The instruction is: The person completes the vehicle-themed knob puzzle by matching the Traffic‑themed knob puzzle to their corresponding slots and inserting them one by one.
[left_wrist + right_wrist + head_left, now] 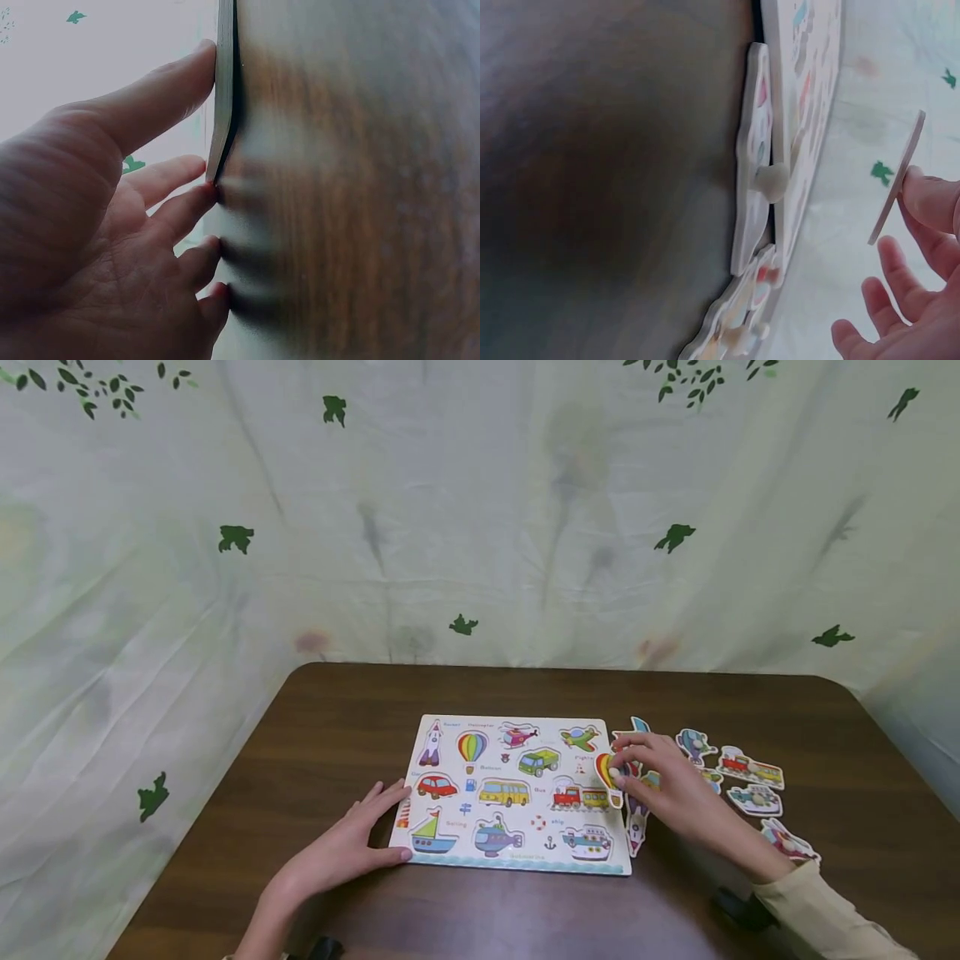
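A white wooden puzzle board [543, 789] printed with vehicles lies flat on the table. My left hand [348, 835] is at its left edge, thumb and fingers spread; in the left wrist view the thumb [169, 94] touches the board's side. Over the board's right edge, my right hand [667, 781] pinches a hot-air balloon piece [603, 770] between thumb and fingers. The right wrist view shows this piece [897, 180] edge-on and tilted, raised above the board, its other fingers loosely bent. A rocket piece [636, 831] lies along the board's right side, partly beneath the hand.
Right of the hand lie a train piece [752, 768], a ship piece [755, 800], a submarine piece [695, 744] and a pink piece [787, 841]. More pieces are partly hidden under the right hand. A leaf-patterned curtain [480, 527] hangs behind the brown table [345, 727].
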Available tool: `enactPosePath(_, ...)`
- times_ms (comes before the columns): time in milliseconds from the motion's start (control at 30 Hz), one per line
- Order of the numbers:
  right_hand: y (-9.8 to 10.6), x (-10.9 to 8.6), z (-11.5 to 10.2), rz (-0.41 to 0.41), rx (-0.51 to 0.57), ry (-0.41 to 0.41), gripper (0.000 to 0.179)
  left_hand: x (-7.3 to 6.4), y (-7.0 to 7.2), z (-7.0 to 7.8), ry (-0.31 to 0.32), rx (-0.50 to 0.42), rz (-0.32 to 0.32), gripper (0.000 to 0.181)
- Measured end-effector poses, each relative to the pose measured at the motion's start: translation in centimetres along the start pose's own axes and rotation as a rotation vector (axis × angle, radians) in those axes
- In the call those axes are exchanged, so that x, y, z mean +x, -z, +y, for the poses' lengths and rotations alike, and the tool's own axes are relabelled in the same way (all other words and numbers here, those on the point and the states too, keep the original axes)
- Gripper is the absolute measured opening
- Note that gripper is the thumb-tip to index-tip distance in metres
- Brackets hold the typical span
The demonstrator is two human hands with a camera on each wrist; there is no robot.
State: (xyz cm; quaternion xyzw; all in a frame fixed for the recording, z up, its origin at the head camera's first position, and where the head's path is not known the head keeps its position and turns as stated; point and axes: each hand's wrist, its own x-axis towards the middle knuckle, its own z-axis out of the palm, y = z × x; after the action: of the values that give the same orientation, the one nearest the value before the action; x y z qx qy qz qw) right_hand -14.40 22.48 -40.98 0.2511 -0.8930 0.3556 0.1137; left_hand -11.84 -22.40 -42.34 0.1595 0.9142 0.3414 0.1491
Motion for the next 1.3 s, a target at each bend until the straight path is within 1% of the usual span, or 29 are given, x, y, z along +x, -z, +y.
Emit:
enactPosePath(200, -0.5, 1.0, -0.4, -0.022, 0.020, -0.030, 0.020, -0.1, -0.1, -0.2, -0.015, 0.003, 0.000, 0.083)
enactPosePath(467, -1.0, 2.8, -1.0, -0.068, 0.048, -0.060, 0.019, 0.0, -0.1, -0.2, -0.006, 0.003, 0.001, 0.083)
enactPosePath(633, -1.5, 4.1, -1.1, -0.097, 0.057, -0.064, 0.015, 0.0, -0.1, -0.3, -0.015, -0.003, -0.001, 0.083)
enactPosePath(800, -2.1, 5.2, -1.2, -0.119, 0.092, -0.063, 0.014, 0.0, -0.1, -0.2, -0.014, -0.006, -0.001, 0.082)
enactPosePath(1000, -3.0, 6.3, -1.5, -0.122, 0.103, -0.061, 0.013, 0.0, -0.1, -0.1, -0.004, -0.001, 0.000, 0.083)
enactPosePath(1300, -4.3, 7.7, -1.7, -0.112, 0.109, -0.104, 0.011, 0.0, -0.1, 0.0, 0.001, -0.005, 0.002, 0.083)
